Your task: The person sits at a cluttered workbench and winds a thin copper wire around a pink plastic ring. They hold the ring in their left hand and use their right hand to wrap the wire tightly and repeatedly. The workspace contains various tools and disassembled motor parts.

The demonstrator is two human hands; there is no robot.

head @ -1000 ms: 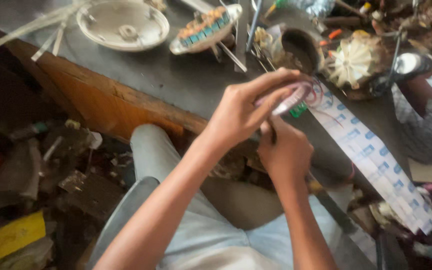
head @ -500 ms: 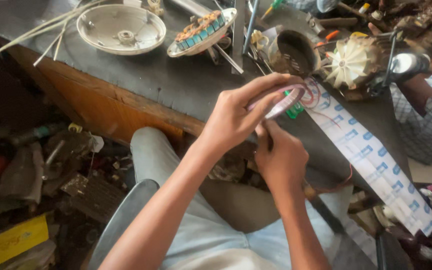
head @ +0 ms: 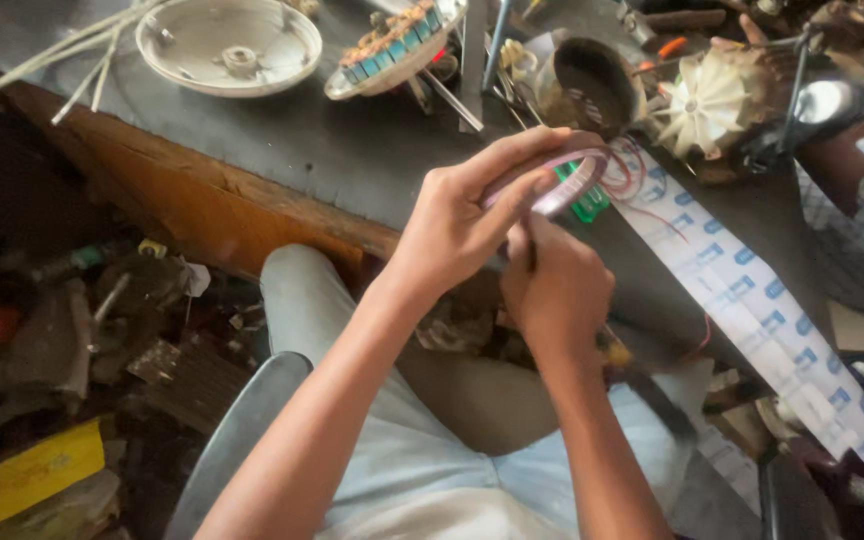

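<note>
Head view: compared with half a second earlier, the left hand (head: 457, 225) and right hand (head: 552, 285) hold almost the same pose, so the work on the wire coil (head: 567, 180) appears mid-step. Both sets of fingers are closed on the coil above the workbench (head: 302, 150) edge. Its long axis runs lower-left to upper-right, toward the white paper strip (head: 742, 290).

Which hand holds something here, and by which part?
The left hand pinches a small wire coil by its near rim. The right hand touches the coil's underside; its own grip cannot be told.
</note>
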